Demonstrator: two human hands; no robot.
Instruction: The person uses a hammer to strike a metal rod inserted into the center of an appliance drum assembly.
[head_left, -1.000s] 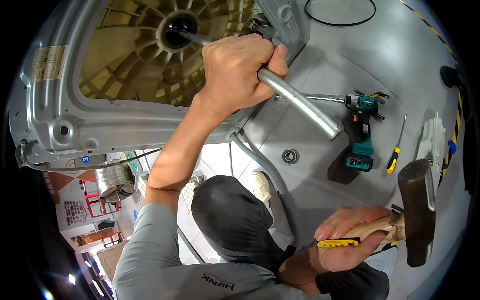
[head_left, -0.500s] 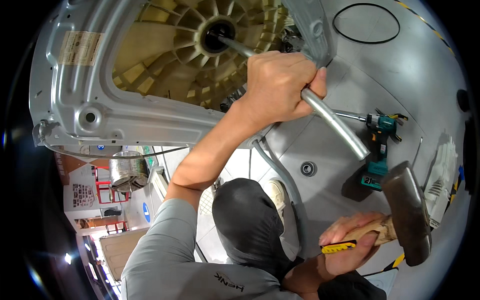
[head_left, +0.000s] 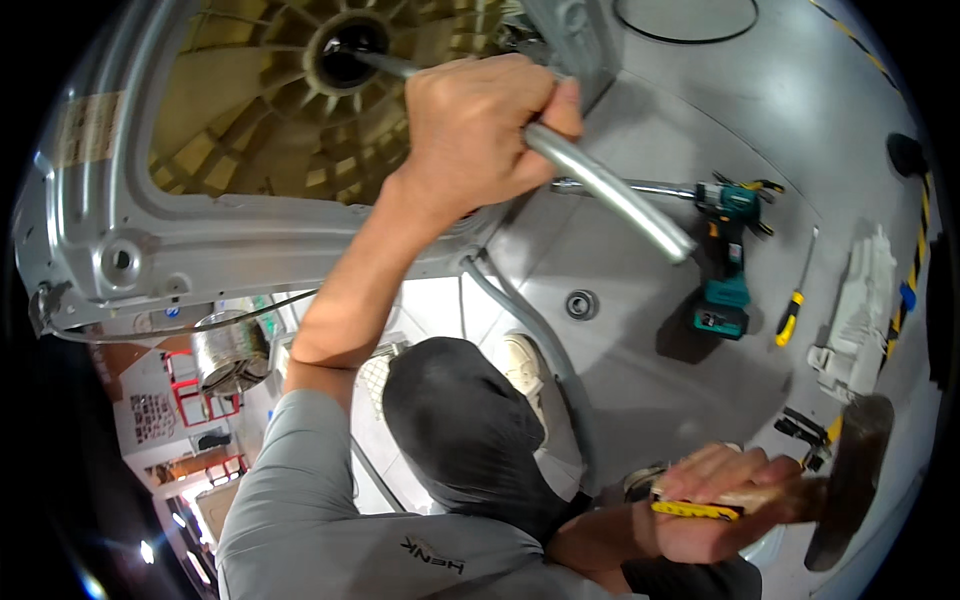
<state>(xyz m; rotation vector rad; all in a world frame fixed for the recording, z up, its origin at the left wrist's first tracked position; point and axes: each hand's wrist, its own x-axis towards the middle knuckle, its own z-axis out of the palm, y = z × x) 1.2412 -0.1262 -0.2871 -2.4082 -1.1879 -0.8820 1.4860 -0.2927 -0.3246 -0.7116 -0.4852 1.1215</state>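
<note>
Where the edge of the grey sheet-metal housing (head_left: pixel 190 250) frames a ribbed yellowish tub (head_left: pixel 250 120), the rod's (head_left: pixel 625 205) far end disappears inside the dark hub (head_left: pixel 338 70); the left hand (head_left: pixel 480 130) wraps its smooth metal, the near end jutting over floor (head_left: pixel 630 365). Well apart, the right hand (head_left: pixel 728 500) curls around a wooden-handled hammer (head_left: pixel 850 485), its head blurred.

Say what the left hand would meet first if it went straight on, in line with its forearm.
The left hand, closed around the metal bar, would probably meet the right side of the grey metal frame first, though this single view leaves the depth uncertain.
</note>
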